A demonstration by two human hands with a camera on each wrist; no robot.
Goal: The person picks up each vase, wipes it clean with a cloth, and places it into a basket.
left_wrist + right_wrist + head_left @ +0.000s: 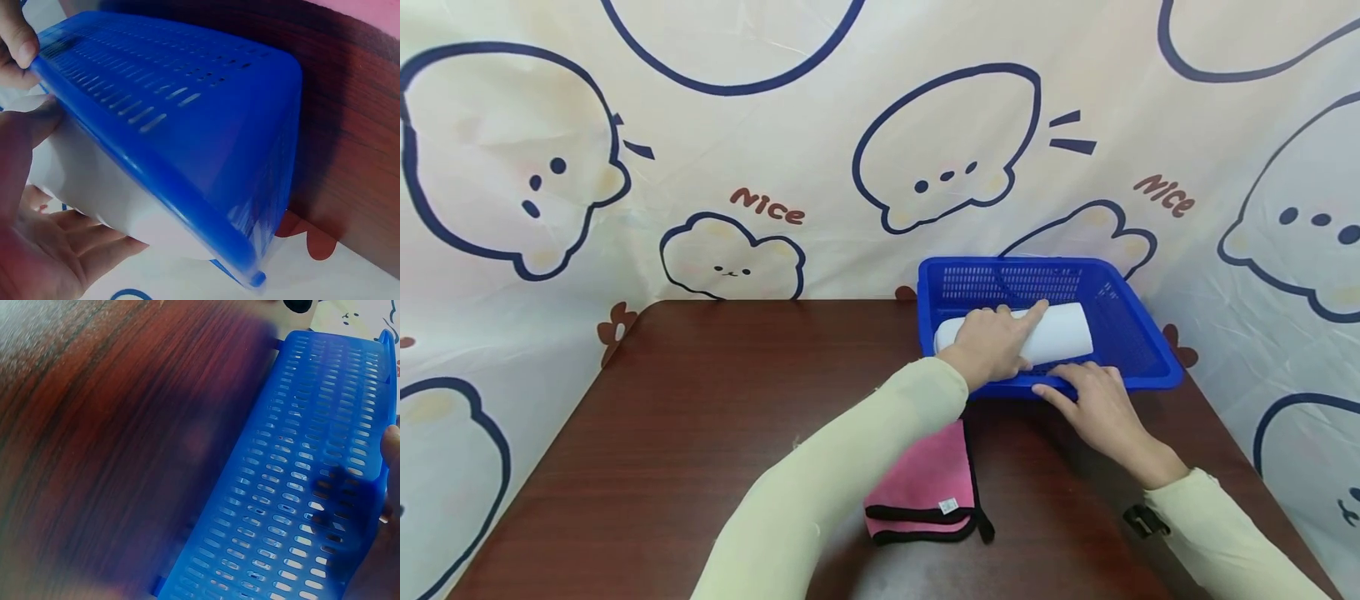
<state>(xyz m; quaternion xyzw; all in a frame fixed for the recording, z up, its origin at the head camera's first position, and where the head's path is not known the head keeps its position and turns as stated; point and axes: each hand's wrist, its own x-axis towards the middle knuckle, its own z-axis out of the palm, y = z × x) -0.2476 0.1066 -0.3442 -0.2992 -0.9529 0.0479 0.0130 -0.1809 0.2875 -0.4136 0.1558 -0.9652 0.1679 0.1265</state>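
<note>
A smooth white cylinder [1062,332] lies lengthwise inside a blue plastic basket [1138,333]; its exact kind is unclear. My left hand [992,342] reaches over the basket's near rim and grips the cylinder, thumb on the near side. In the left wrist view, the fingers [94,240] spread along the cylinder's far side. With the thumb outside and the fingers over the edge, my right hand [1101,408] holds the near rim. The right wrist view shows the basket's slotted wall [275,487] and part of the right thumb [391,445].
A folded pink cloth [925,475] with black edging lies on the dark brown table [700,400], partly under my left forearm. Behind the basket hangs a curtain [820,150] with cartoon prints, which also runs along both sides.
</note>
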